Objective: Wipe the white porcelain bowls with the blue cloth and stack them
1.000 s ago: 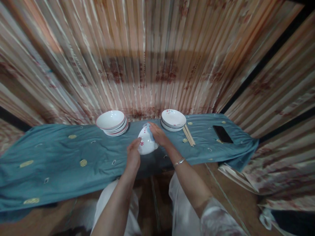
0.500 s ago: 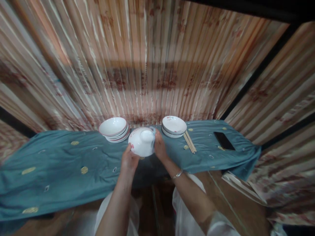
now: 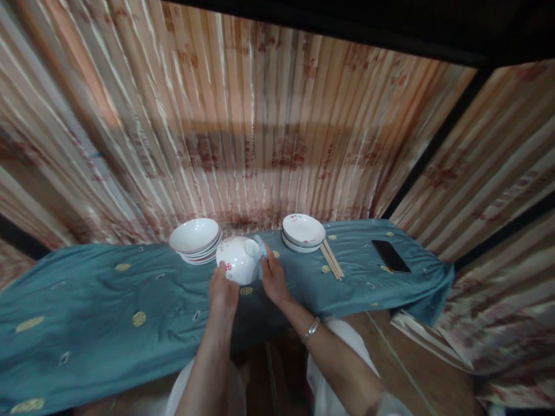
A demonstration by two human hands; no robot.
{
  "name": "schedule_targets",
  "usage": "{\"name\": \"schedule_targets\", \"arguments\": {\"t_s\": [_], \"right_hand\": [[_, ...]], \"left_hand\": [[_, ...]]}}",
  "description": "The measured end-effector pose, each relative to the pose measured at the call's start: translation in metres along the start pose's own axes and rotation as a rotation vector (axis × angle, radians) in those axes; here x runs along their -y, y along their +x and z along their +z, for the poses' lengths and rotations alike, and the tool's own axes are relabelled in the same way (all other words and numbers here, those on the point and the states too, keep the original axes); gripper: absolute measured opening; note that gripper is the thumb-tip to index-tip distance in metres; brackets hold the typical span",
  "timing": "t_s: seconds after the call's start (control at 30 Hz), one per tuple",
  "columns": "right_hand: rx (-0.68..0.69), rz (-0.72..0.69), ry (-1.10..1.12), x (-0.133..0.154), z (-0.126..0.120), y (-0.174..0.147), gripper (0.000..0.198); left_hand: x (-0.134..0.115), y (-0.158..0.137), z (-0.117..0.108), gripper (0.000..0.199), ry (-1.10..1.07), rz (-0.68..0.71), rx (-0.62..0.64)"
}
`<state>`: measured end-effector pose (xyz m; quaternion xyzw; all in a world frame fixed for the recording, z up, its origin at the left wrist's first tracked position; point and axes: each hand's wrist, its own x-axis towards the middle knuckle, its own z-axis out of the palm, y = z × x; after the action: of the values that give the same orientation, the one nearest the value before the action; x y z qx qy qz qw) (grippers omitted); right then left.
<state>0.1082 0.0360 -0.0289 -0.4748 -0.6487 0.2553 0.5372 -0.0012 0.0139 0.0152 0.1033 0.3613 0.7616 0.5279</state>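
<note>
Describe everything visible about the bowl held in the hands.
The bowl is white, glossy and ceramic-looking, with red markings on its outer wall. It is tilted, its underside and round foot ring turned up toward the camera, its inside hidden. The left hand grips its near left edge; the right hand holds a pale blue cloth against its right side. It is held above the teal table cover.

Two hands point(image 3: 223, 292) point(image 3: 274, 278), one held bowl point(image 3: 237, 261), two dish stacks point(image 3: 195, 238) point(image 3: 303, 232), one phone point(image 3: 391, 256).

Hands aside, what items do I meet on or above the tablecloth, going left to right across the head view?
Stack of bowls, held white bowl, blue cloth, stack of shallow dishes, chopsticks, dark phone.
</note>
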Motion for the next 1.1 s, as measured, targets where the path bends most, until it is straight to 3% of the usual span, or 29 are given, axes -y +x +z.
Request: {"name": "schedule_targets", "arguments": {"t_s": [0.3,0.47,0.73,0.83,1.1], "right_hand": [[0.064,-0.165,-0.148,0.008,-0.010,-0.006,0.051],[0.132,-0.263,-0.176,0.020,-0.016,-0.013,0.049],[0.267,-0.327,-0.125,0.020,-0.030,-0.027,0.046],[0.250,-0.327,-0.155,0.018,-0.035,-0.029,0.047],[0.298,-0.513,-0.459,0.033,-0.028,-0.027,0.052]], "left_hand": [[0.011,-0.012,0.002,0.035,0.047,0.051,0.151],[0.013,-0.007,-0.005,0.027,0.062,-0.023,0.128],[-0.001,0.001,-0.015,0.030,0.035,0.049,0.033],[-0.002,-0.002,-0.015,0.028,0.055,0.044,0.059],[0.012,-0.017,-0.007,0.024,0.139,0.033,0.145]]}}
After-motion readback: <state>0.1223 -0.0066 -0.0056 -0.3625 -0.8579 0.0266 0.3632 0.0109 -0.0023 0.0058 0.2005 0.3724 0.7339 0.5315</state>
